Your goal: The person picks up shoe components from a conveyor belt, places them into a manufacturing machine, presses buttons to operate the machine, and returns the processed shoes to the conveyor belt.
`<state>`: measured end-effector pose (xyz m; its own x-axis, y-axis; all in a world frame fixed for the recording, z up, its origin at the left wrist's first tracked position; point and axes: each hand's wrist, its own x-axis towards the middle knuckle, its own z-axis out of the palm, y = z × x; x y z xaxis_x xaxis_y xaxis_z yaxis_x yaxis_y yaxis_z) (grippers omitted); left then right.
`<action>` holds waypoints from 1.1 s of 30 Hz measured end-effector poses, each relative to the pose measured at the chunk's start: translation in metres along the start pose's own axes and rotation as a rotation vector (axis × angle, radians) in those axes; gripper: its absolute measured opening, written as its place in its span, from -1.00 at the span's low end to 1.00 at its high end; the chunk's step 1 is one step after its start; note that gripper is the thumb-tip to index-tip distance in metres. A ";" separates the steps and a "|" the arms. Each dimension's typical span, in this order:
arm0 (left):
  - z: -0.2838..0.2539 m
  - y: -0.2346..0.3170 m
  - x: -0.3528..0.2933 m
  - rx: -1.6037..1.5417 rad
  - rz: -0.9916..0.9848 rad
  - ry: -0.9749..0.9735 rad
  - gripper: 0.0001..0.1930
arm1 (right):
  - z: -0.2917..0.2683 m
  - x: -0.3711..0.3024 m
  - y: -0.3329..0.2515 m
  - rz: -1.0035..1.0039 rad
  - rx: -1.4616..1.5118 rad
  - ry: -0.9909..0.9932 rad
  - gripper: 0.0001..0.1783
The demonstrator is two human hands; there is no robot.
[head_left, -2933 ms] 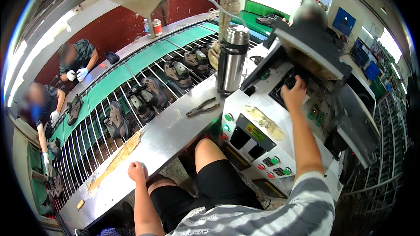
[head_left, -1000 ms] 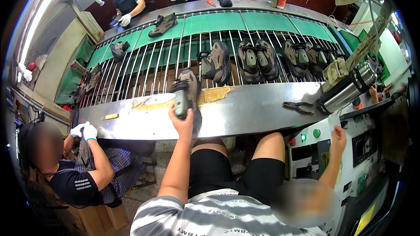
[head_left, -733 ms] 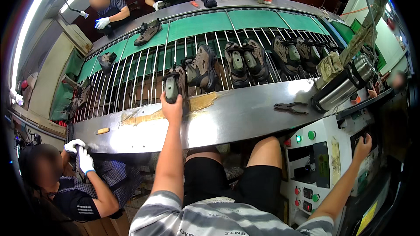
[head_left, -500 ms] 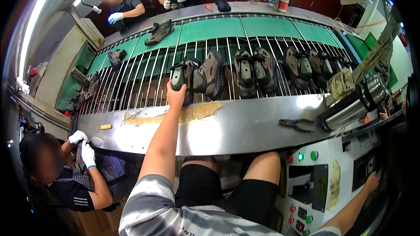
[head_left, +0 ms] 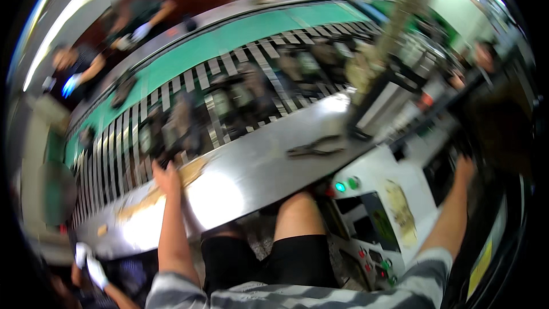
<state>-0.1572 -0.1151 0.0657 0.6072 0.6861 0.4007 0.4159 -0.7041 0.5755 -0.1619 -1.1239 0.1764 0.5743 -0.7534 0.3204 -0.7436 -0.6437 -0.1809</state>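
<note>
My left hand [head_left: 166, 178] reaches to the near edge of the roller conveyor [head_left: 119, 154]. Its thumb and fingers are round the dark heel of a brown-and-black shoe [head_left: 150, 134], though the picture is smeared by motion. Right beside that shoe stands another brown shoe [head_left: 182, 120], and more pairs are farther right along the rollers. At the far right my right hand [head_left: 464, 169] is against the dark side part of a white control cabinet [head_left: 374, 180]. Its fingers are hidden and blurred, so whatever they touch does not show.
Pliers [head_left: 314, 147] lie on the metal ledge [head_left: 251, 163], left of a steel flask [head_left: 389, 100]. A green belt [head_left: 189, 60] runs behind the rollers, carrying a shoe [head_left: 123, 88]. Two people stand across it; another person's white-gloved hands [head_left: 91, 266] are at lower left.
The whole view has swung to the right and tilted, so the conveyor and shoes appear farther left and slanted. Both hands stay at nearly the same places, the left by the same shoe's heel.
</note>
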 end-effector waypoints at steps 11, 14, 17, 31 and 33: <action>-0.027 0.024 -0.074 0.274 0.188 -0.252 -0.37 | -0.031 -0.052 -0.051 0.348 0.042 0.041 -0.63; -0.030 0.020 -0.075 0.265 0.218 -0.228 -0.40 | -0.038 -0.065 -0.056 0.344 0.081 0.001 -0.63; -0.034 0.024 -0.074 0.240 0.243 -0.221 -0.41 | -0.032 -0.071 -0.053 0.377 0.079 0.012 -0.61; -0.062 0.018 -0.110 -0.361 -0.055 -0.286 -0.54 | -0.103 -0.217 -0.206 -0.612 0.857 0.270 -0.68; -0.052 -0.015 -0.117 -0.538 -0.063 -0.281 -0.52 | -0.104 -0.290 -0.262 -0.702 0.938 0.052 -0.71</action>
<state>-0.2700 -0.1757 0.0473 0.7782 0.5978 0.1928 0.1008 -0.4218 0.9011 -0.1694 -0.7233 0.2279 0.7274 -0.2011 0.6561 0.2870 -0.7793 -0.5571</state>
